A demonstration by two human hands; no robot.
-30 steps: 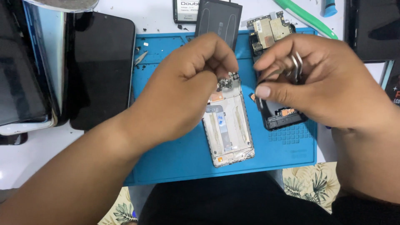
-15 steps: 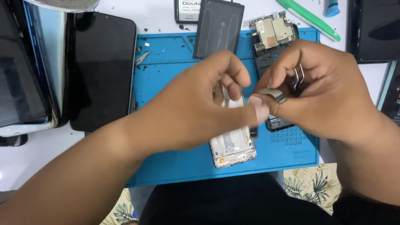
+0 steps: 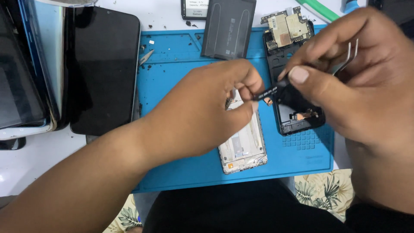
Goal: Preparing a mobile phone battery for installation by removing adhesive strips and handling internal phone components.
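My left hand [image 3: 202, 112] hovers over a silver phone frame [image 3: 246, 146] lying on the blue work mat [image 3: 172, 64]. Its fingertips pinch the left end of a thin black flex strip [image 3: 266, 92]. My right hand [image 3: 362, 86] pinches the strip's other end between thumb and forefinger. The same hand keeps metal tweezers [image 3: 349, 56] tucked against its fingers. Beneath the right hand lies a black phone housing [image 3: 297, 121], partly hidden.
A circuit board [image 3: 286, 26] and a dark battery [image 3: 228, 28] lie at the mat's far edge. A black phone screen [image 3: 103, 69] and other stacked panels [image 3: 21, 77] sit left of the mat. A green tool [image 3: 319, 8] lies at the top right.
Both hands have come up closer to the camera. The black strip now stretches between them, and the right hand has shifted right, off the silver frame.
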